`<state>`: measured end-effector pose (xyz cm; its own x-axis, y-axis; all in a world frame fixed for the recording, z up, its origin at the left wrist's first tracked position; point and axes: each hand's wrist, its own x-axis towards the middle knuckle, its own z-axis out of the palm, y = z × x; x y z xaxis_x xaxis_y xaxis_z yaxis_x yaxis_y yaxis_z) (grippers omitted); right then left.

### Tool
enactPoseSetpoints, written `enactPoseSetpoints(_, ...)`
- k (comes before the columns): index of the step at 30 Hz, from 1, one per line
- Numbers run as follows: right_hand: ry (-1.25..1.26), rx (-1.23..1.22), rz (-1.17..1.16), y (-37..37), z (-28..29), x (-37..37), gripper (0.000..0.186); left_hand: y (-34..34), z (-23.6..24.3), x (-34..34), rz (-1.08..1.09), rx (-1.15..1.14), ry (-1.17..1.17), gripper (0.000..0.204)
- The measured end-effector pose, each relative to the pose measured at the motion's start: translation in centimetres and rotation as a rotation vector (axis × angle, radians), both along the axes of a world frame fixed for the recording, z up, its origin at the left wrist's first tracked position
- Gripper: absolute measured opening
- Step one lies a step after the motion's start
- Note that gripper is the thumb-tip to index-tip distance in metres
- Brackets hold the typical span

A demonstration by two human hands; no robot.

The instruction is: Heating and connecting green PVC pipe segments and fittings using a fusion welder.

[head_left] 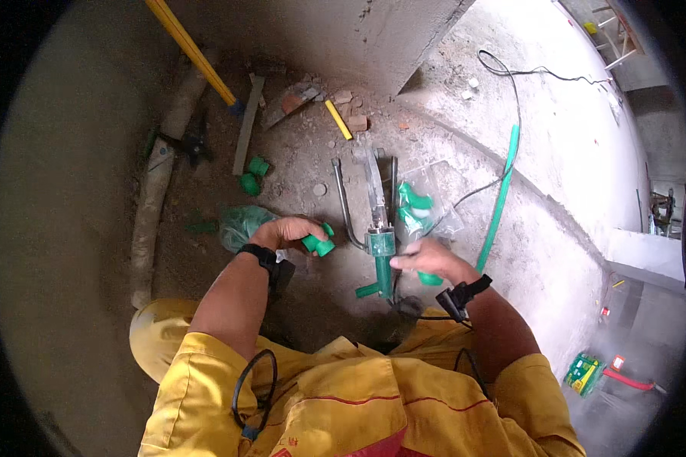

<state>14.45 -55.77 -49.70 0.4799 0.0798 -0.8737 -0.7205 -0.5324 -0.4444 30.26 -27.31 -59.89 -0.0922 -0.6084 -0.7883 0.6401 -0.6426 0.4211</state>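
Observation:
My left hand (292,231) is closed round a green elbow pipe fitting (319,241), beside a clear plastic bag (240,227) with green contents. To its right a green pipe fusion welder (381,242) stands with its flat metal heating plate pointing away from me. My right hand (433,259) is next to the welder's handle, with a finger stretched toward it; whether it touches cannot be told. Below that hand shows a rounded green fitting (431,279), partly covered. Another clear bag (442,217) of green fittings lies just beyond my right hand.
Green fittings (254,175) lie farther left, near a grey strip (248,126) and broken brick (356,123). A long green pipe (500,194) and a black cable (517,99) lie right. A pale pipe (154,206) runs along the left wall; a yellow pole (194,53) leans there.

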Motion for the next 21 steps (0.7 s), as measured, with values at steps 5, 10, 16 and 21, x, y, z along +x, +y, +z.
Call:
enactPoseSetpoints(5, -0.504, 0.54, -0.663, -1.9, 10.2, 4.5, 0.026, -2.1, 12.5, 7.0, -0.267, -0.155, -0.596, 0.032)
enactPoseSetpoints(10, -0.315, 0.785, -0.836, 0.3, 12.4, 4.0, 0.023, 2.6, 27.1, 6.9, 0.131, -0.507, -0.709, 0.047)
enactPoseSetpoints(16, -0.179, 0.651, -0.967, 0.1, 5.3, 5.0, 0.016, 19.7, 34.8, 5.2, 1.112, -0.355, -0.82, 0.045)
enactPoseSetpoints(21, -0.222, 0.643, -0.975, -0.5, 5.1, 5.3, 0.016, 33.4, 41.1, 9.0, 1.414, 0.018, -1.287, 0.051)
